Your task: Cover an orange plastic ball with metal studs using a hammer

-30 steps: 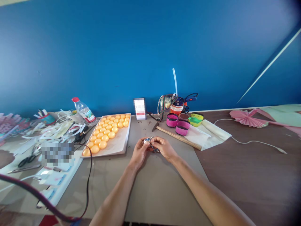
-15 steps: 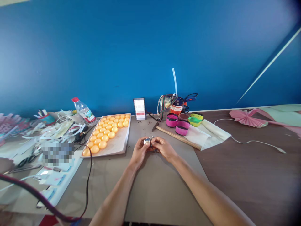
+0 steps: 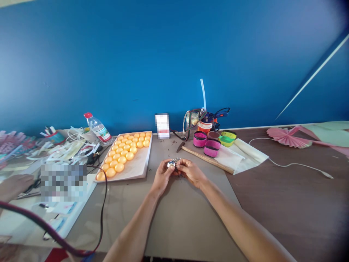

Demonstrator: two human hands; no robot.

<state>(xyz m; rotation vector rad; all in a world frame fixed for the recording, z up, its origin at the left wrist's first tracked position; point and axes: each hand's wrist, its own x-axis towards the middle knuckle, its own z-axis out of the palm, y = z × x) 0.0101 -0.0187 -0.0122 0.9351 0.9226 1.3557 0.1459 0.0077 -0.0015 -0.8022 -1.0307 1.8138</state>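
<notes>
Both of my hands meet over the middle of the grey mat (image 3: 177, 214). My left hand (image 3: 161, 177) and my right hand (image 3: 191, 172) are closed with pinched fingers on a small shiny silver, bead-covered ball (image 3: 172, 164) held between them just above the mat. Part of the ball is hidden behind my fingers. A tray of orange balls (image 3: 124, 154) lies to the left of my left hand. A hammer (image 3: 203, 158) lies just beyond my right hand.
Pink, yellow and green tape rolls (image 3: 211, 142), a glue gun and a cup stand at the back. A water bottle (image 3: 97, 128), white strips, scissors and a black cable clutter the left side. Another person's hand (image 3: 13, 185) rests at the far left. Pink paper fans (image 3: 287, 136) lie right.
My hands have stayed almost in place, turning the beaded ball a little. Another person's hand has come into view at the far left edge.
</notes>
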